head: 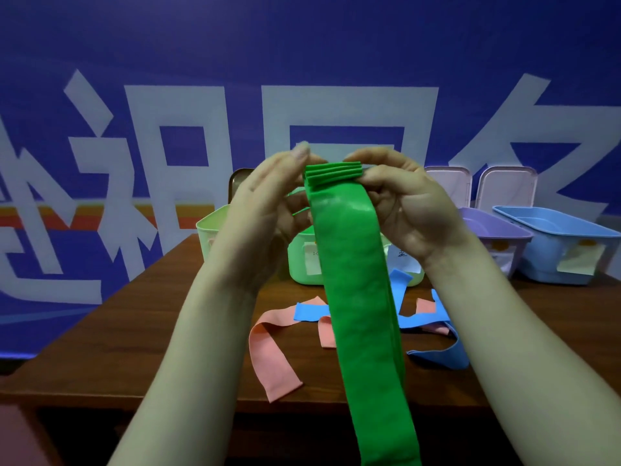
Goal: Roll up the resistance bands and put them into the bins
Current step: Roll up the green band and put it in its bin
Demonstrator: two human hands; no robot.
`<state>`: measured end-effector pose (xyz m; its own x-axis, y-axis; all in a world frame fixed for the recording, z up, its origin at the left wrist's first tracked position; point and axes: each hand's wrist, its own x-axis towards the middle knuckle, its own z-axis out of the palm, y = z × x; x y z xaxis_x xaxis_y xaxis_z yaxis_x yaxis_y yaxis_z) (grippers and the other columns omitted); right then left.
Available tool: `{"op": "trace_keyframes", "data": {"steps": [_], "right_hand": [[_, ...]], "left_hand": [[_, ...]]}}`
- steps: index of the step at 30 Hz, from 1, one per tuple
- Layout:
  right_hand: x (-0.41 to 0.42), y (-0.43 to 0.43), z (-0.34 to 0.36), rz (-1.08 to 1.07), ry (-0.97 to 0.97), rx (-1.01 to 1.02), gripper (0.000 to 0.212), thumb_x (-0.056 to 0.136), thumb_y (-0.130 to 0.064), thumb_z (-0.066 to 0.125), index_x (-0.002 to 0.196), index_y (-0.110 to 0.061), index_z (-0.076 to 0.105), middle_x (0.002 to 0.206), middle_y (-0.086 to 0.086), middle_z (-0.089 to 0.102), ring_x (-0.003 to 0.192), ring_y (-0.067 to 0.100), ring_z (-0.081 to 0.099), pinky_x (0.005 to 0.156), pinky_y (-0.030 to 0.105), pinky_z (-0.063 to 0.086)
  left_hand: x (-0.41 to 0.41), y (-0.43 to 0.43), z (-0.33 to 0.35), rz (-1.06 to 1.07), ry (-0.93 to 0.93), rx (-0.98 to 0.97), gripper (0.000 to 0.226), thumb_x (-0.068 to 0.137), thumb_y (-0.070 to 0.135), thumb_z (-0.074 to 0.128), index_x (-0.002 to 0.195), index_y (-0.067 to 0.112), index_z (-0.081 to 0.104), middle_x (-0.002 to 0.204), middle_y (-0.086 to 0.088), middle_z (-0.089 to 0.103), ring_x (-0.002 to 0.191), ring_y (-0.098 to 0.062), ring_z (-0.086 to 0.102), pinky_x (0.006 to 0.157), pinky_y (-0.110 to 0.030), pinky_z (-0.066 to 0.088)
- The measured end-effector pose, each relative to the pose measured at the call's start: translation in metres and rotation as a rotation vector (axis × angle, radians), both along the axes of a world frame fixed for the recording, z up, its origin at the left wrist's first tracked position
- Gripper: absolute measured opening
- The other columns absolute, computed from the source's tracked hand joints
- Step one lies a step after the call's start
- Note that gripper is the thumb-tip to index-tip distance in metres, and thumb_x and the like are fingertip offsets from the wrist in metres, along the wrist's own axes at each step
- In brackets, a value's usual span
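Head view: both grips are raised side by side above the table (134, 331), with the green band (353, 297) between them. The band's top end is a flat stack of several layers (332, 171) sitting between the two grips. The right grip (403, 203) pinches the right edge of that stack, thumb and curled fingers closed on it. The left grip (265, 210) is at the stack's left edge with its fingers pointing up, nearly straight. The fingertips are blurred and the thumb is hidden behind the band, so I cannot tell whether this grip clamps the stack or only touches it. The rest of the green band hangs straight down from the grips, toward the camera and out of frame at the bottom.

Below the grips, loose on the table, are a pink band (268, 351) under the left one and a blue band (440, 354) under the right one. More pink and blue strips lie tangled behind the hanging green band.

Beyond the grips is a row of bins. The pale green bin (210, 237) is left of the left grip and the green bin (302, 260) is directly behind it, partly hidden. The purple bin (497, 233) and the blue bin (564, 237) are right of the right grip. Two pale lids (507, 186) stand behind those, against the blue wall (302, 45).
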<state>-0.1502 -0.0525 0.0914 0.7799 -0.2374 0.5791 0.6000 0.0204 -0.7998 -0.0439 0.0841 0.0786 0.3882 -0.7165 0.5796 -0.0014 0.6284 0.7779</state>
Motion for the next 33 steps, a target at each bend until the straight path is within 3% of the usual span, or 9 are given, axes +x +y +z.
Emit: {"op": "trace_keyframes", "data": {"steps": [4, 8, 10, 12, 17, 20, 26, 30, 33], "right_hand": [[0.001, 0.001, -0.003, -0.029, -0.002, 0.021, 0.027, 0.078, -0.001, 0.051, 0.075, -0.012, 0.075, 0.074, 0.005, 0.072, 0.065, 0.014, 0.068, 0.058, 0.022, 0.055], [-0.003, -0.001, -0.003, -0.055, 0.041, -0.024, 0.03, 0.086, -0.011, 0.042, 0.082, -0.012, 0.071, 0.078, 0.009, 0.072, 0.072, 0.023, 0.068, 0.066, 0.032, 0.054], [-0.002, 0.002, -0.004, -0.197, 0.042, -0.111, 0.016, 0.085, -0.02, 0.055, 0.081, -0.016, 0.07, 0.074, 0.006, 0.071, 0.068, 0.022, 0.066, 0.066, 0.034, 0.051], [-0.001, 0.004, -0.005, -0.32, 0.017, -0.168, 0.005, 0.079, -0.015, 0.07, 0.08, -0.02, 0.069, 0.072, 0.002, 0.071, 0.066, 0.019, 0.065, 0.063, 0.032, 0.05], [-0.004, 0.007, -0.005, -0.33, 0.064, -0.216, 0.032, 0.084, -0.013, 0.066, 0.115, -0.015, 0.057, 0.083, 0.006, 0.072, 0.075, 0.02, 0.068, 0.067, 0.033, 0.054], [-0.006, 0.008, -0.006, -0.292, 0.102, -0.256, 0.028, 0.081, -0.022, 0.063, 0.105, -0.007, 0.065, 0.088, 0.005, 0.071, 0.082, 0.023, 0.067, 0.071, 0.031, 0.056], [-0.007, 0.006, -0.007, -0.273, 0.08, -0.245, 0.026, 0.078, -0.015, 0.065, 0.104, -0.012, 0.064, 0.089, 0.01, 0.073, 0.074, 0.023, 0.069, 0.056, 0.025, 0.056], [-0.008, 0.005, -0.005, -0.283, 0.032, -0.276, 0.023, 0.079, -0.011, 0.064, 0.101, -0.012, 0.062, 0.086, 0.007, 0.074, 0.077, 0.023, 0.07, 0.06, 0.026, 0.056], [-0.009, 0.007, -0.006, -0.304, -0.016, -0.264, 0.019, 0.077, -0.006, 0.064, 0.095, -0.012, 0.063, 0.084, 0.008, 0.075, 0.079, 0.025, 0.071, 0.067, 0.033, 0.059]], "left_hand": [[-0.006, -0.005, -0.002, 0.185, -0.019, 0.002, 0.007, 0.091, 0.012, 0.056, 0.092, 0.01, 0.063, 0.079, -0.003, 0.062, 0.067, -0.009, 0.061, 0.059, -0.02, 0.051], [-0.002, -0.006, -0.006, 0.221, -0.097, -0.001, 0.015, 0.09, 0.004, 0.058, 0.098, 0.014, 0.066, 0.084, -0.011, 0.064, 0.081, -0.019, 0.063, 0.073, -0.03, 0.053], [-0.001, -0.005, -0.008, 0.238, -0.147, 0.009, 0.024, 0.09, 0.005, 0.059, 0.11, 0.017, 0.063, 0.094, -0.019, 0.058, 0.088, -0.026, 0.06, 0.08, -0.035, 0.052], [-0.002, -0.005, -0.01, 0.273, -0.194, 0.0, 0.029, 0.089, 0.005, 0.06, 0.116, 0.016, 0.059, 0.097, -0.021, 0.058, 0.09, -0.024, 0.063, 0.078, -0.03, 0.054], [-0.001, -0.006, -0.01, 0.385, -0.276, -0.053, 0.032, 0.089, 0.004, 0.062, 0.118, 0.017, 0.056, 0.1, -0.027, 0.059, 0.088, -0.023, 0.063, 0.076, -0.029, 0.055], [-0.001, -0.006, -0.012, 0.414, -0.309, -0.083, 0.034, 0.089, 0.004, 0.062, 0.12, 0.013, 0.055, 0.096, -0.023, 0.059, 0.087, -0.022, 0.061, 0.075, -0.028, 0.054], [0.001, -0.002, -0.011, 0.473, -0.452, -0.109, 0.034, 0.088, 0.001, 0.061, 0.119, 0.01, 0.052, 0.097, -0.016, 0.063, 0.088, -0.018, 0.065, 0.075, -0.028, 0.056], [0.0, -0.001, -0.012, 0.498, -0.459, -0.117, 0.032, 0.085, 0.004, 0.065, 0.115, 0.01, 0.055, 0.102, -0.016, 0.065, 0.096, -0.022, 0.066, 0.083, -0.033, 0.056], [-0.001, 0.0, -0.012, 0.464, -0.359, -0.087, 0.024, 0.083, 0.004, 0.069, 0.105, 0.009, 0.063, 0.101, -0.01, 0.069, 0.095, -0.016, 0.068, 0.081, -0.028, 0.056]]}}
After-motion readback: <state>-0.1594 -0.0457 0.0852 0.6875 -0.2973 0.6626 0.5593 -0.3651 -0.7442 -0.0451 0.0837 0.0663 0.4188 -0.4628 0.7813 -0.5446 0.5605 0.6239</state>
